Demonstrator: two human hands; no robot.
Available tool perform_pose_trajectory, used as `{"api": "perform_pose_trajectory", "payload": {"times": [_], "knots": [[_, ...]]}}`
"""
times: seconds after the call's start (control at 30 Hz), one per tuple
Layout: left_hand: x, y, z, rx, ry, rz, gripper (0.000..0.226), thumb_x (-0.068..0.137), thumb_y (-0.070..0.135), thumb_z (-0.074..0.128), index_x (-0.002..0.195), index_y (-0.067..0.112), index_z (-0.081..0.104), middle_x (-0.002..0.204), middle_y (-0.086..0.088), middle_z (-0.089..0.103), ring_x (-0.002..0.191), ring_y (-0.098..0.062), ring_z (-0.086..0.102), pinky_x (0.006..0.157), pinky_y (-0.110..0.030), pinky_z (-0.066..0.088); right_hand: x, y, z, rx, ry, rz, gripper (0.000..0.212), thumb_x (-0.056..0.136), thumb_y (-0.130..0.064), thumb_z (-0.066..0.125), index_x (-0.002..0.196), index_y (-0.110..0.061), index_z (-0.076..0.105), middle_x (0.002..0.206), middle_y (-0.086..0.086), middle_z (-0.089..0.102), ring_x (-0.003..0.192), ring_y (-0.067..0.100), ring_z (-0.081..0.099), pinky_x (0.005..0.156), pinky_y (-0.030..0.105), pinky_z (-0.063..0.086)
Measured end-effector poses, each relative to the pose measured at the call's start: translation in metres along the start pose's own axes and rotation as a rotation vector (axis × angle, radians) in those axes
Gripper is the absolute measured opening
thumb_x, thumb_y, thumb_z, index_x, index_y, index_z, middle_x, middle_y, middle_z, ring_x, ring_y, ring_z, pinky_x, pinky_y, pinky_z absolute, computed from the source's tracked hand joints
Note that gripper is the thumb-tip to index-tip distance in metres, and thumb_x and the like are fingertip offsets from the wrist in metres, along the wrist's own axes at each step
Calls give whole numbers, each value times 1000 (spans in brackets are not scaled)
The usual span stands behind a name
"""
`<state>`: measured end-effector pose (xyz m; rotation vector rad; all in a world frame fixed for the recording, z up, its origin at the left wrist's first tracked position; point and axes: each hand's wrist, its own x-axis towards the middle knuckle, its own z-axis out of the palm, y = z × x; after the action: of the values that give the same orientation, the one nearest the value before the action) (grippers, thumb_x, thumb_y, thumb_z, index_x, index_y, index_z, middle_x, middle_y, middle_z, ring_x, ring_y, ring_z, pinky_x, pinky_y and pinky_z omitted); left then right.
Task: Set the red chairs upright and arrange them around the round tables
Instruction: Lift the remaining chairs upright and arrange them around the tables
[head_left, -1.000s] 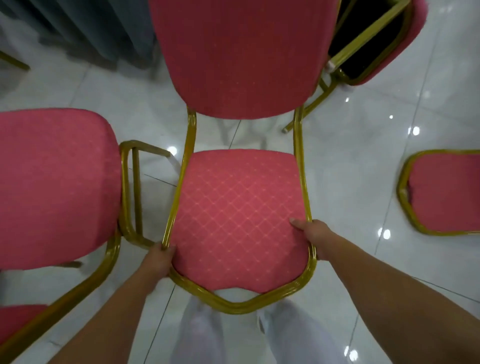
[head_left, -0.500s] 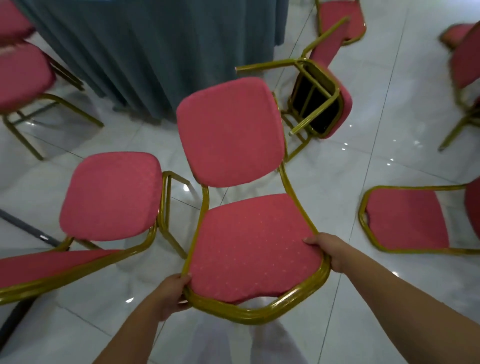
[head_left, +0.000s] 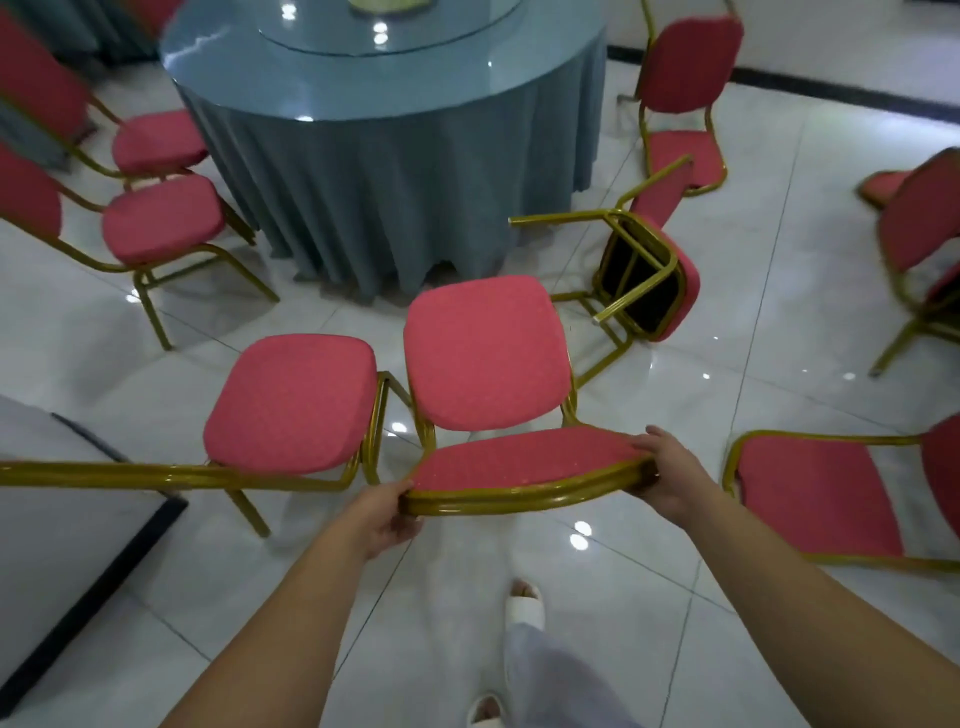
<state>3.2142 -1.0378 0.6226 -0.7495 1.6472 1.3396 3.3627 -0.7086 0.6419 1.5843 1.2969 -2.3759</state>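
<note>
I hold a red chair (head_left: 483, 358) with a gold frame by its seat, its backrest facing me and standing upright in front of the round table (head_left: 384, 135). My left hand (head_left: 387, 512) grips the seat's front left corner. My right hand (head_left: 667, 475) grips the front right corner. The table has a blue-grey cloth and a glass top. Beside my chair on the left stands another red chair (head_left: 291, 405). A tipped red chair (head_left: 644, 275) lies on its side just right of the table, legs pointing left.
Two upright chairs (head_left: 161, 218) stand left of the table and one chair (head_left: 685, 93) at its far right. A chair (head_left: 821, 493) lies on the floor at my right; another chair (head_left: 919, 234) stands further right. A white surface with a dark edge (head_left: 78, 613) fills the lower left. The floor is glossy white tile.
The seat has levelled from steeply tilted toward me, the chair now sits further off, and my view has risen, bringing the table top and more chairs into sight. Both hands keep their grip.
</note>
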Motion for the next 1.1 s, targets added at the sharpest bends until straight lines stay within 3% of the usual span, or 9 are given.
{"api": "perform_pose_trajectory", "payload": {"times": [0.07, 0.17, 0.37, 0.53, 0.67, 0.8, 0.87, 0.97, 1.1], "knots": [[-14, 11, 4, -56, -23, 68, 16, 96, 21, 62, 86, 8, 60, 49, -3, 56, 49, -15, 56, 48, -29, 57, -20, -14, 15, -198, -128, -49, 84, 88, -26, 72, 152, -42, 21, 131, 7, 48, 116, 33, 55, 92, 54, 53], [-25, 29, 5, -80, -49, 199, 8, 97, 22, 58, 100, 14, 59, 81, -9, 65, 65, -22, 65, 58, -37, 58, -35, -21, 45, -518, -237, -147, 93, 83, -53, 72, 150, -56, 6, 154, -3, 26, 137, 33, 36, 93, 51, 44], [-32, 32, 8, 118, -37, 284, 29, 97, 15, 53, 126, 14, 52, 94, -9, 54, 78, -24, 58, 72, -40, 56, -8, -59, 125, -565, -330, -438, 107, 90, -26, 72, 152, -49, -11, 146, -5, 38, 124, 15, 43, 83, 23, 45], [-33, 34, 18, 265, -40, 168, 26, 93, 13, 61, 118, 21, 61, 94, -7, 65, 72, -18, 62, 59, -28, 53, 46, -101, 178, -679, -393, -448, 115, 90, -22, 70, 144, -54, -27, 154, 14, 33, 126, 29, 50, 100, 48, 50], [-24, 60, 54, 315, 98, 110, 22, 94, 16, 60, 115, 20, 61, 94, -7, 66, 72, -17, 63, 57, -24, 55, 90, -146, 180, -791, -550, -436, 112, 88, -15, 71, 148, -56, -13, 153, 12, 31, 116, 23, 51, 84, 33, 53], [-15, 105, 116, 400, 114, 142, 21, 94, 18, 59, 114, 20, 62, 103, -10, 66, 83, -20, 63, 60, -27, 55, 113, -199, 173, -928, -757, -403, 94, 88, -23, 70, 153, -52, 9, 156, 7, 22, 132, 27, 39, 107, 44, 43], [-8, 126, 154, 411, 90, 194, 19, 94, 18, 58, 113, 21, 63, 101, -6, 67, 81, -19, 62, 64, -29, 52, 119, -207, 151, -996, -865, -493, 82, 89, -25, 68, 152, -49, 22, 154, -1, 30, 132, 19, 38, 105, 33, 40], [-1, 152, 213, 443, 30, 227, 17, 95, 19, 59, 111, 22, 64, 100, -5, 68, 79, -17, 63, 65, -28, 53, 134, -201, 80, -905, -727, -500, 58, 91, -28, 67, 143, -41, 47, 142, -11, 46, 132, 11, 42, 96, 16, 38], [10, 180, 288, 569, -65, 188, 16, 94, 20, 62, 109, 23, 66, 103, -5, 69, 79, -15, 64, 66, -25, 54, 164, -205, -37, -776, -406, -340, 47, 92, -29, 66, 137, -31, 54, 140, -2, 51, 131, 16, 46, 105, 34, 44]]}}
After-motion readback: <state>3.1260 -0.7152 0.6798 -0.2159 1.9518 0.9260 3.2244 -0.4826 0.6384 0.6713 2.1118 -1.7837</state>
